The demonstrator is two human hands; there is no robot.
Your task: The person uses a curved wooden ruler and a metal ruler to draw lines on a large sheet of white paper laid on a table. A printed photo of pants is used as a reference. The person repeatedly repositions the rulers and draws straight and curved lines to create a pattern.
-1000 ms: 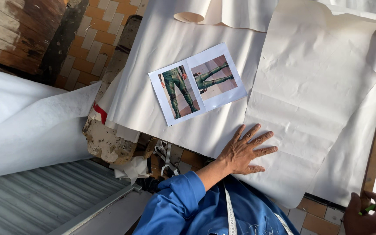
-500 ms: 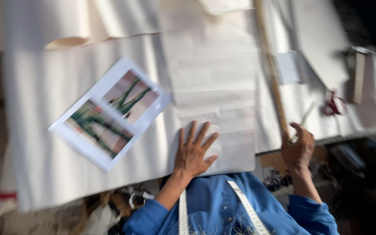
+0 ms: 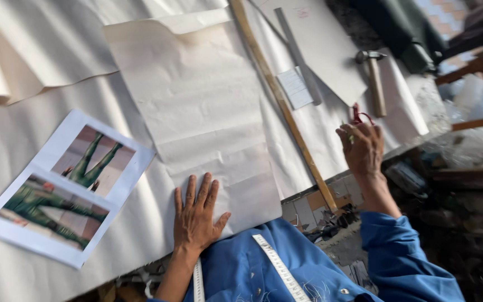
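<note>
Paper-covered table (image 3: pixel 320 128): left hand (image 3: pixel 195 218) flat on cream sheet (image 3: pixel 202 117), fingers spread.

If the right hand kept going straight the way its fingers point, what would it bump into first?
Probably the red-handled scissors just beyond the right hand, its fingertips almost touching them. Past those lies the hammer. Depth is hard to judge.

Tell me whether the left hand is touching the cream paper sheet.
Touching. The head view shows the left hand lying flat, fingers spread, palm down on the lower edge of the cream paper sheet, with no gap visible.
</note>
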